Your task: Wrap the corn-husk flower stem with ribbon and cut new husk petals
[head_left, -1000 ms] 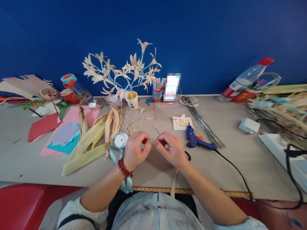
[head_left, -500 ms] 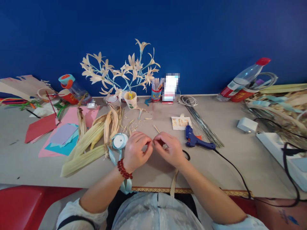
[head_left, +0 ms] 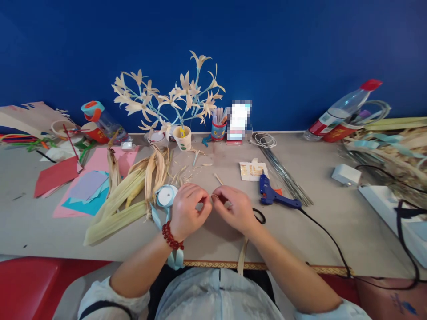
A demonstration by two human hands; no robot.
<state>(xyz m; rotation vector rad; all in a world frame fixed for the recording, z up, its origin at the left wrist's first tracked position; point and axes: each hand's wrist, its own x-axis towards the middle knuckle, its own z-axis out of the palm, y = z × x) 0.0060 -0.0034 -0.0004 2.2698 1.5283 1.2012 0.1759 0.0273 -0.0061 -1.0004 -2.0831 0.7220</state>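
Observation:
My left hand (head_left: 191,206), with a red bead bracelet (head_left: 171,235) at its wrist, is closed in a pinch. Facing it, almost fingertip to fingertip, my right hand (head_left: 233,208) is pinched as well. Whatever the fingers hold is too small or hidden to make out. A thin pale strip (head_left: 218,178) shows just beyond my right fingers. Left of my left hand lies a roll of light blue ribbon (head_left: 166,195), its tail hanging over the table edge. Under my right wrist a dry husk strip (head_left: 243,258) reaches past the edge, near a black loop (head_left: 259,216).
A blue glue gun (head_left: 276,195) with a cord lies at right, beside metal wires (head_left: 288,173) and a power strip (head_left: 383,213). Corn husks (head_left: 120,218) and coloured paper (head_left: 83,191) spread at left. Behind stand husk flowers (head_left: 187,89) in a paper cup (head_left: 183,141) and a phone (head_left: 238,122).
Both hands hold nearly the same pinched pose, with fingertips still close together. The view has shifted very slightly; nothing else on the table has moved.

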